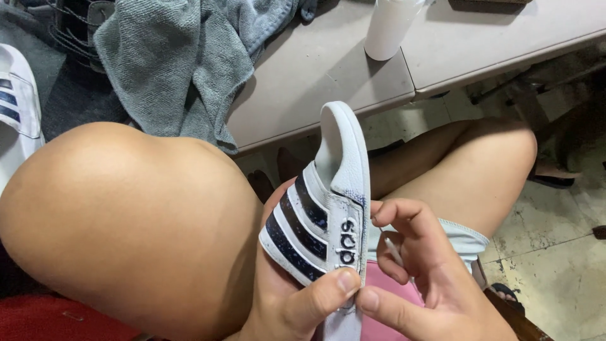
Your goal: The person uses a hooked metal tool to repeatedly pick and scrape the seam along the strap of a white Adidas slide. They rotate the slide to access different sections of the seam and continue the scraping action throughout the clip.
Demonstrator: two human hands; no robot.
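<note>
Two hands work over the person's lap. Beyond both hands, a grey table [328, 76] carries a crumpled grey towel [177, 57] and a white cylinder-shaped container [386, 28]. Beyond the left hand, at the frame's left edge, lies a second white slide sandal [16, 107].

The left hand [303, 303] grips a white slide sandal [331, 208] with dark blue stripes, thumb pressed on its lower edge; the sandal stands on edge, directly above this hand and just left of the right hand.

The right hand [420, 271] is curled narrow around a small white stick [392, 249], fingertips touching the sandal's side.
</note>
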